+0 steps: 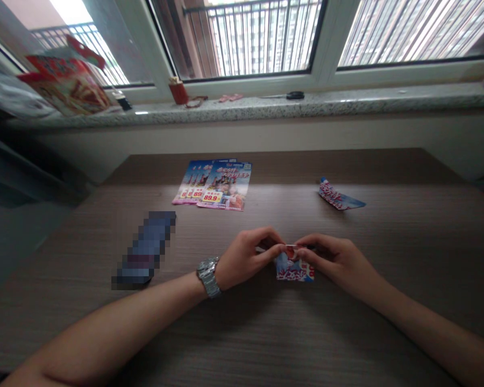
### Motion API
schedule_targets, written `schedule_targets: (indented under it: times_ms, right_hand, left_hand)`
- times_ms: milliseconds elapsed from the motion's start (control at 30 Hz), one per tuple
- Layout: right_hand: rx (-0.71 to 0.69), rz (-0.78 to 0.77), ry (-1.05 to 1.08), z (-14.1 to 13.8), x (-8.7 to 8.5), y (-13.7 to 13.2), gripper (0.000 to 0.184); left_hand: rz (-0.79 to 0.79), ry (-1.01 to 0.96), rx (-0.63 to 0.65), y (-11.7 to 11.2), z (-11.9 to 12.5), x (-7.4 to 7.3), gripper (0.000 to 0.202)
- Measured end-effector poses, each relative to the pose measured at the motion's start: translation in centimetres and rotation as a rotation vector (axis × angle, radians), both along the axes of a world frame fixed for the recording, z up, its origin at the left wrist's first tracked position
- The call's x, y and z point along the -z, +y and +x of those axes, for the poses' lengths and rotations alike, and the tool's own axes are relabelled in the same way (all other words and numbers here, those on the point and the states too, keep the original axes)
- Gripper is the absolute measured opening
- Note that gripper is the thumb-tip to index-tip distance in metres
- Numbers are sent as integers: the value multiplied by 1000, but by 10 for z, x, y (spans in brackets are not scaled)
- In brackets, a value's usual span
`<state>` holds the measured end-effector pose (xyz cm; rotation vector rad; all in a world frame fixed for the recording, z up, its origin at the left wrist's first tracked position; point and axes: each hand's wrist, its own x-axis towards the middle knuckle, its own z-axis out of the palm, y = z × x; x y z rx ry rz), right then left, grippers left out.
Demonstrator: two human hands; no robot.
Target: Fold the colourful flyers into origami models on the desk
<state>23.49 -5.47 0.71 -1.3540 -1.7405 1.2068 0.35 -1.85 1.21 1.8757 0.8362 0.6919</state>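
Left hand (246, 257) + right hand (339, 260) pinching folded blue-and-red paper (293, 273), well off the brown wooden bench's (407, 231) far edge, probably steadying creases.

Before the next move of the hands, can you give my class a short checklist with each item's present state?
1. Left hand gripping the folded leaflet: ok, thumb and fingers pinch its upper edge.
2. Right hand gripping it too: ok, at the right side.
3. Upper crease sharp: cannot tell, fingers cover much of it.
4. Other folded piece away from the hands: ok, lies beyond the right hand.
5. Flat leaflets neatly squared: not ok, they overlap in a spread.
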Motion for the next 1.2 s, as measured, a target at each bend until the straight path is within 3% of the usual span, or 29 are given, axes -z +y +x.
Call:
schedule_targets:
  times_ms: [467,1033,1200]
  right_hand:
    - [73,5,-14,3,-4,3,32]
    - [-10,69,-50,7,2,4,37]
    - [18,-16,30,1,3,4,34]
  left_hand:
    - [25,-6,-31,3,-2,2,23]
    - [19,0,-71,5,0,1,17]
    - [22,-37,-70,4,1,2,16]
